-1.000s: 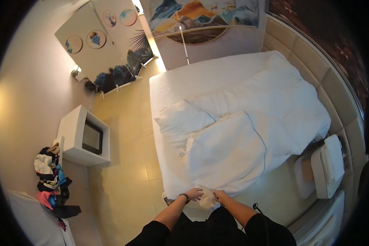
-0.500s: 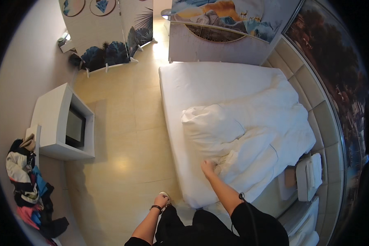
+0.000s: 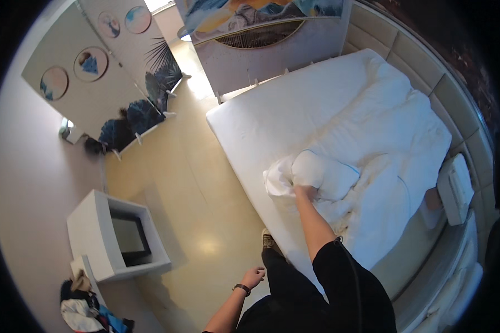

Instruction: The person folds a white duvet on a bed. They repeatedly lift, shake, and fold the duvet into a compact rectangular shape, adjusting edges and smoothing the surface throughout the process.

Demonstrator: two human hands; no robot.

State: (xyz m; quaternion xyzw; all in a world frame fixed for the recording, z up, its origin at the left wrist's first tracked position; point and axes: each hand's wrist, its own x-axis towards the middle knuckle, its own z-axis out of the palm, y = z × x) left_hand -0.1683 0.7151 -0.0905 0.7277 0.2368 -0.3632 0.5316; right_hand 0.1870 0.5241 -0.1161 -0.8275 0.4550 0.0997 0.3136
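Note:
A rumpled white duvet point(image 3: 394, 150) with thin blue edging covers the headboard side of the bed. My right hand point(image 3: 305, 192) is closed on a bunched fold of it near the bed's left edge, with its fingers partly sunk in the cloth. Around that hand the fabric puffs up into a rounded lump. The white mattress point(image 3: 272, 114) shows bare beyond the duvet and along its left side. Low beside my leg hangs my left hand point(image 3: 254, 276), a dark band on its wrist, its fingers loosely apart and holding nothing.
A padded beige headboard point(image 3: 450, 91) and a small white stand point(image 3: 455, 188) border the bed on the right. To the left stands a white cabinet point(image 3: 89, 238) with a dark screen inside, clothes point(image 3: 86, 308) heaped beside it. Folding screens point(image 3: 100, 72) rise beyond the tan floor point(image 3: 189, 205).
My right hand has moved farther over the bed, and the duvet bulges differently around it. My view has turned and I have stepped forward beside the bed. My left hand's fingers look looser.

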